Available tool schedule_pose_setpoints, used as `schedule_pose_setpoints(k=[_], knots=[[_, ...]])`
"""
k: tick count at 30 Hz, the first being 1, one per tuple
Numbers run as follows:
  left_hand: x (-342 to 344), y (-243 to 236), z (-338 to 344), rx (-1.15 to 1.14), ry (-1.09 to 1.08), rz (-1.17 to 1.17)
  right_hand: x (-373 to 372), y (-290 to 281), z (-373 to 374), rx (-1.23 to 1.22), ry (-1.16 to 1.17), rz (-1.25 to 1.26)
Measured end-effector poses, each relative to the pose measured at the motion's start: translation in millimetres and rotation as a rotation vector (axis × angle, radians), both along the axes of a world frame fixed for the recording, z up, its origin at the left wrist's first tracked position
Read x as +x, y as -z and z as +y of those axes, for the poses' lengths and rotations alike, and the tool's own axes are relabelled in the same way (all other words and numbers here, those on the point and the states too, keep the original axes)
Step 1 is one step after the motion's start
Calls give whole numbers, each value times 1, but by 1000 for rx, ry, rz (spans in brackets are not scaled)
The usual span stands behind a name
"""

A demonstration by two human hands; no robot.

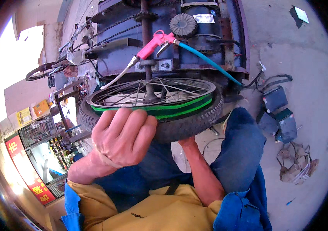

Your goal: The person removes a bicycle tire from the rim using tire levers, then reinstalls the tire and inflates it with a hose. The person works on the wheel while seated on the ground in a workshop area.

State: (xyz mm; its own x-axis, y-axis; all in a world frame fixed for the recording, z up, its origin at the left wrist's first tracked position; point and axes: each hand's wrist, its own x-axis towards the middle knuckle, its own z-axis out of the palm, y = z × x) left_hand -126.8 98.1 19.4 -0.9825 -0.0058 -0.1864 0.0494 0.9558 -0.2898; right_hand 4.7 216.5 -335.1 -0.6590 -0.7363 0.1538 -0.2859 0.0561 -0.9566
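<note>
Left hand (123, 136) fingers gripped the tyre (187, 129); couldn't tell with right hand (188, 141). Rim (194, 99) was on its shaft (148, 72), seating looked unfinished.

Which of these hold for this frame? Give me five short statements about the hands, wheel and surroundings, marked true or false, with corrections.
1. The left hand is at the near side of the wheel, fingers curled. True.
2. The pink air gun is in the right hand. False: it lies beyond the wheel, in neither hand; the right hand is under the tyre, mostly hidden.
3. A green-striped band shows between rim and tyre. True.
4. The hose running right from the air gun is yellow. False: it is teal.
5. The person's shirt is red. False: it is yellow.
</note>
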Motion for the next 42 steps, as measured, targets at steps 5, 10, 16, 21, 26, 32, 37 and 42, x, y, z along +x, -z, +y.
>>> schedule_pose_setpoints(k=[5, 10, 16, 21, 26, 32, 37, 42], knots=[[4, -6, -3, 13, 36, 2, -3, -9, 2, 2, 9, -11], [11, -4, -7, 21, 39, 11, -3, -17, 5, 7, 0, -42], [13, -8, -5, 12, 9, -10, 2, -12, -3, -3, -5, -36], [11, -5, -4, 7, 14, -12, 4, -10, -11, -19, -1, -39], [7, -2, -3, 3, 16, 33, 3, -16, -5, -35, 9, -53], [4, -3, -5, -33, 17, 53, -21, -49, 10, -92, 30, -153], [6, -5, -2, 70, -107, 56, -67, -120, 23, -210, 36, -904], [9, -8, -6, 130, -104, 85, -92, -171, 48, -51, -73, -1298]])
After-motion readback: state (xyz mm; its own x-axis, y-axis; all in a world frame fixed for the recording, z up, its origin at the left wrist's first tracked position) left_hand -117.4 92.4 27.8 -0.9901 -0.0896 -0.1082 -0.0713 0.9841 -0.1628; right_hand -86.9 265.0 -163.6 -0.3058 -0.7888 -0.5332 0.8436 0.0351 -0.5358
